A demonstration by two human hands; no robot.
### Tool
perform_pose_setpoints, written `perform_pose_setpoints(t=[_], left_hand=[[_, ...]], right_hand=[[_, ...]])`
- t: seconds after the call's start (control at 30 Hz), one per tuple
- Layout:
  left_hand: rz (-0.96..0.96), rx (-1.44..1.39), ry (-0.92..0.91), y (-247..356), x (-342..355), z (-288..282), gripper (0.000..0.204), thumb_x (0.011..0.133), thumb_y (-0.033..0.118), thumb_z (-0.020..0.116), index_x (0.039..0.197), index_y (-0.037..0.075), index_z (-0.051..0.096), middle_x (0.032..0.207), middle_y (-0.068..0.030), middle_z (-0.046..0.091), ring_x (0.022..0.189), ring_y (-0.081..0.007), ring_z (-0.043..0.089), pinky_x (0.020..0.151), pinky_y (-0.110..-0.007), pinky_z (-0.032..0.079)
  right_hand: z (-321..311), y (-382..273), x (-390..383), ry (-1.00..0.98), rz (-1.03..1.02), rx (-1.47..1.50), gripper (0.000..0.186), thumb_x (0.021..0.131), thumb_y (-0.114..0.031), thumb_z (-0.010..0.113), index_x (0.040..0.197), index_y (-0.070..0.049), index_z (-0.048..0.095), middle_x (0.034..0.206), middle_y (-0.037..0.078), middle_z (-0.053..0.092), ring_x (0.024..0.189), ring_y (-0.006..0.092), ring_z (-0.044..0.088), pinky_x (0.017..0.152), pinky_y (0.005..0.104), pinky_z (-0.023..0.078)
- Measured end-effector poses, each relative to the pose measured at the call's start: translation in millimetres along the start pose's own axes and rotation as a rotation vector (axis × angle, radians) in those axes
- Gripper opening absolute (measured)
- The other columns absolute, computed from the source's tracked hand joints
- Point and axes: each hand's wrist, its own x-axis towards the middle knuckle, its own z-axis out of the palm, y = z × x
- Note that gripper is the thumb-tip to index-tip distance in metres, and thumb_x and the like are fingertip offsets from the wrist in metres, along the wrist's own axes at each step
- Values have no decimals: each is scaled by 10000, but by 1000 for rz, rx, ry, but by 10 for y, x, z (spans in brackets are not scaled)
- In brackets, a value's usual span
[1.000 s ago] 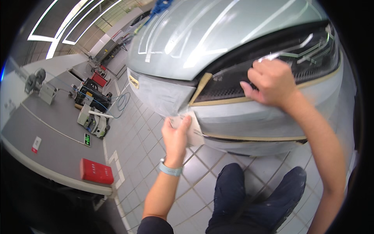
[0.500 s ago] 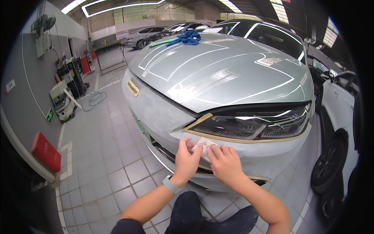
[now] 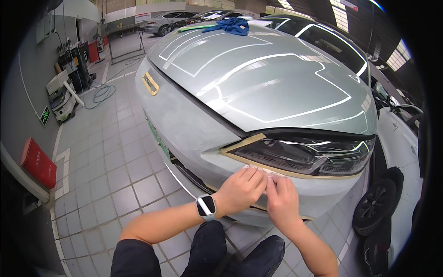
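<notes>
My left hand and my right hand meet in front of the light grey, matte bumper, just below the headlight edged with tan masking tape. Both sets of fingers are closed on a small pale paper sheet, mostly hidden behind them. Above is the glossy silver-green hood, with a blue cloth and a long green item near its far edge.
A white car with a black wheel stands close at right. Along the left wall are a red box, a machine and looped hose. A metal stand and more cars are behind.
The view has tilted up from the bumper to the whole hood. My right hand has dropped from over the headlight to join my left on the paper; my left wrist has since turned watch-face up.
</notes>
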Motion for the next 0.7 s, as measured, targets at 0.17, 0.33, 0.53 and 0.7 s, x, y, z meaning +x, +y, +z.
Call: perform_pose_setpoints(t=[0.17, 0.33, 0.53, 0.7], left_hand=[[11, -1, -70, -529, -228, -341, 265, 818, 145, 646, 1026, -13, 695, 965, -106, 634, 910, -291, 631, 843, -399, 550], [35, -10, -111, -652, -202, -422, 248, 794, 156, 658, 979, -4, 700, 932, -98, 624, 875, -278, 616, 805, -394, 536], [110, -17, -55, 28, 158, 28, 204, 750, 153, 667, 883, -1, 678, 892, -122, 612, 827, -265, 611, 734, -394, 502], [132, -62, -40, -320, 61, -240, 205, 763, 158, 649, 880, -7, 680, 864, -119, 613, 801, -262, 600, 716, -396, 495]], right_hand=[[385, -397, 434, 39, -3, 98, 374, 805, -57, 656, 1137, 116, 653, 1052, 203, 617, 908, 346, 585, 779, 437, 513], [398, -430, 512, -75, 16, 141, 357, 819, -68, 647, 1132, 104, 660, 1040, 176, 616, 918, 327, 588, 777, 418, 516], [-209, 181, 23, -134, 24, 121, 392, 808, -79, 680, 1166, 80, 674, 1024, 158, 628, 934, 325, 607, 787, 413, 521], [110, -98, 258, -36, 7, 207, 320, 792, -46, 671, 1096, 52, 681, 1000, 164, 625, 924, 332, 597, 789, 416, 515]])
